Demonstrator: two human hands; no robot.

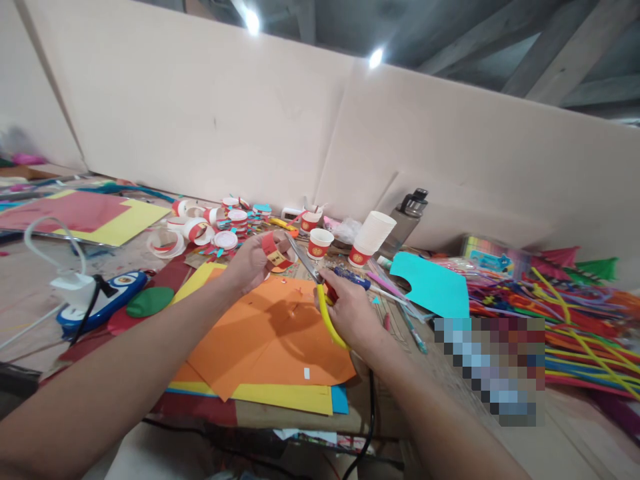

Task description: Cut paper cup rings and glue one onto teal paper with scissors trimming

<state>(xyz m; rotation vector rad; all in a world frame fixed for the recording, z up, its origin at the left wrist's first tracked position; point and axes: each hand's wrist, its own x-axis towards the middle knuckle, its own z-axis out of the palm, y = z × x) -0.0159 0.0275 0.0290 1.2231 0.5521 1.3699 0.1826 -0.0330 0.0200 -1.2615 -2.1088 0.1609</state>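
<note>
My left hand (250, 263) is closed on a cut paper cup ring (276, 255), red and white with a yellow print. In my right hand (350, 307) is a pair of scissors (326, 312) with yellow handles, its blades pointing up and left toward the ring. Whether the blades touch the paper I cannot tell. Below both hands lie orange paper sheets (260, 340) on top of yellow and blue ones. Just beyond the scissors stands a small red and white paper cup (320, 244).
Several cut cup rings (197, 230) lie at the back left. Stacked paper cups (370, 239) and a grey bottle (406, 219) stand near the white wall panel. A turquoise sheet (435, 283) and many coloured pipe cleaners (585, 333) lie to the right. A blue power strip (100, 310) sits left.
</note>
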